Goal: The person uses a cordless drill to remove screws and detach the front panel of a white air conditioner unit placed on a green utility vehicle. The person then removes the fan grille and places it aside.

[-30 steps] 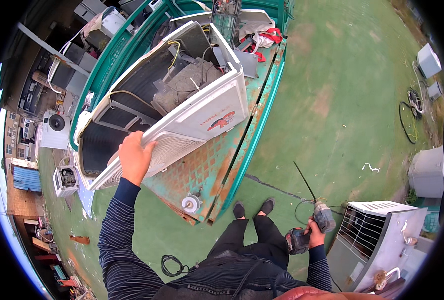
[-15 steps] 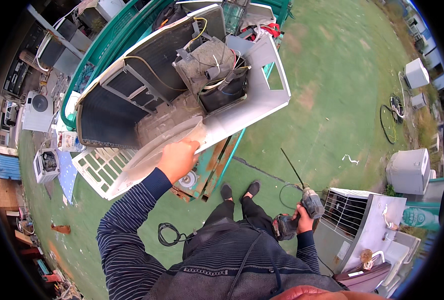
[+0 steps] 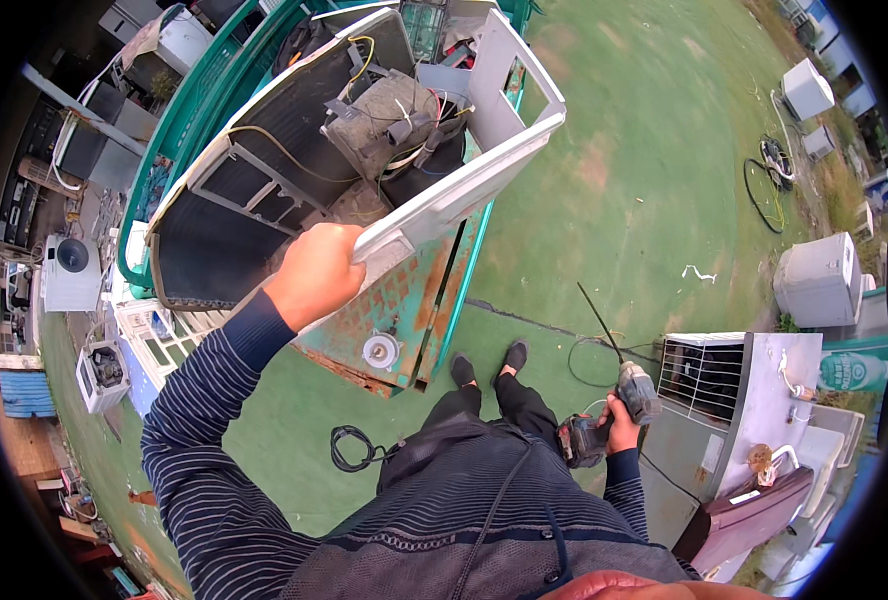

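Observation:
My left hand is closed on the near edge of a white air conditioner outdoor unit casing, which stands tilted on a rusty teal cart. Inside the casing are dark coil fins and a dusty compressor compartment with loose wires. My right hand is wrapped round the handle of a cordless drill fitted with a long thin bit. Low at my right side, the drill points forward and away from the casing.
The rusty cart top bears a round metal disc. A white grille lies at the left. Beside the drill stands a grey unit with a wire guard. A cable coil hangs near my waist, and white boxes line the right.
My left hand has swung the casing's near side upward and away, and the curved fan shroud is now hidden. More of the cart top shows. The drill stays in my right hand.

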The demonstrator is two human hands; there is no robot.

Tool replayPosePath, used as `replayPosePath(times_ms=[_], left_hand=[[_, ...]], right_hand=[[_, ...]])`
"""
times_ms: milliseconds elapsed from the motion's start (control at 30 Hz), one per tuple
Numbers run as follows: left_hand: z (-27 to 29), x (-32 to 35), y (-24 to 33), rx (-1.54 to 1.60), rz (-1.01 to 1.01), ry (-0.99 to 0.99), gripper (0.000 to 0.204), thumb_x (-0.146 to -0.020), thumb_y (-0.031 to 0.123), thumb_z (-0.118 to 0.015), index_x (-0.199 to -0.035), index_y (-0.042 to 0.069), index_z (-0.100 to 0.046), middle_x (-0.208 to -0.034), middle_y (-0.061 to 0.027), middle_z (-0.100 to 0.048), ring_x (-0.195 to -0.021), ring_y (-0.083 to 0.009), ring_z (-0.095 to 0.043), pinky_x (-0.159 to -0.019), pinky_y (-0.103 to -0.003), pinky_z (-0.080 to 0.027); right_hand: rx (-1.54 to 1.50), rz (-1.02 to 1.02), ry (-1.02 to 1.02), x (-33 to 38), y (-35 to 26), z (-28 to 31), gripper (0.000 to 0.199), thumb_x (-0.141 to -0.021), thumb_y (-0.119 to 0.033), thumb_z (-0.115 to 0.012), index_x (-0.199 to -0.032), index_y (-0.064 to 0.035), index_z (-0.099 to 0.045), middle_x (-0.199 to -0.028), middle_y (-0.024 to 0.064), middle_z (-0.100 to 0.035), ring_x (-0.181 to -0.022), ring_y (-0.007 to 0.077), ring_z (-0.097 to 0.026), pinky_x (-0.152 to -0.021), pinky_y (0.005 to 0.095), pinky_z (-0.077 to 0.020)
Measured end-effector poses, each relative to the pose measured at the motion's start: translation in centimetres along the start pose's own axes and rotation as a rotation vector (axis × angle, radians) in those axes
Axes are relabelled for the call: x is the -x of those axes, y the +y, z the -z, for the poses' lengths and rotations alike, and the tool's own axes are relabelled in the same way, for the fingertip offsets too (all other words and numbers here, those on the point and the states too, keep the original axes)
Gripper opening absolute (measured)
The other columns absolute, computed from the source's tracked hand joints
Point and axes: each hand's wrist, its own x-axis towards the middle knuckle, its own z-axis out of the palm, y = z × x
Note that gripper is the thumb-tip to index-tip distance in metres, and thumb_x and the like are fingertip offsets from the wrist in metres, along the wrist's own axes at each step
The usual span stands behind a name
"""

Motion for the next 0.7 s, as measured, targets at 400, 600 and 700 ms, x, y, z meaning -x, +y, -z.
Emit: replayPosePath(times_ms=[400, 600, 700], left_hand=[[6.2, 5.5, 17.0, 0.103, -0.059, -0.247, 0.023, -0.072, 0.005, -0.072, -0.091, -0.006, -0.066, -0.078, -0.0268, -0.063, -0.076, -0.0438, -0.064, -0.069, -0.044, -0.052], [5.3, 2.5, 28.6, 0.090, -0.066, -0.293, 0.026, -0.073, 0.002, -0.072, -0.096, -0.007, -0.065, -0.081, -0.0248, -0.066, -0.077, -0.0381, -0.067, -0.071, -0.039, -0.052], [3.8, -1.5, 32.6, 0.187, -0.038, -0.343, 0.033, -0.075, -0.004, -0.070, -0.107, -0.010, -0.063, -0.091, -0.0158, -0.072, -0.081, -0.0193, -0.069, -0.076, -0.033, -0.055]], right_hand=[[0.058, 0.103, 0.005, -4.2, -1.1, 6.1, 0.012, -0.090, -0.013, -0.062, -0.097, -0.0033, -0.062, -0.064, 0.0009, -0.053, -0.051, 0.0112, -0.049, -0.049, 0.0268, -0.0404], [0.141, 0.089, -0.088, -8.6, 1.5, 13.0, 0.013, -0.091, -0.014, -0.063, -0.097, -0.0029, -0.062, -0.064, 0.0025, -0.054, -0.050, 0.0122, -0.050, -0.047, 0.0290, -0.0438], [0.094, 0.066, -0.071, -9.0, 1.9, 15.7, 0.011, -0.090, -0.012, -0.064, -0.095, -0.0028, -0.062, -0.065, 0.0016, -0.054, -0.050, 0.0115, -0.050, -0.048, 0.0287, -0.0452]])
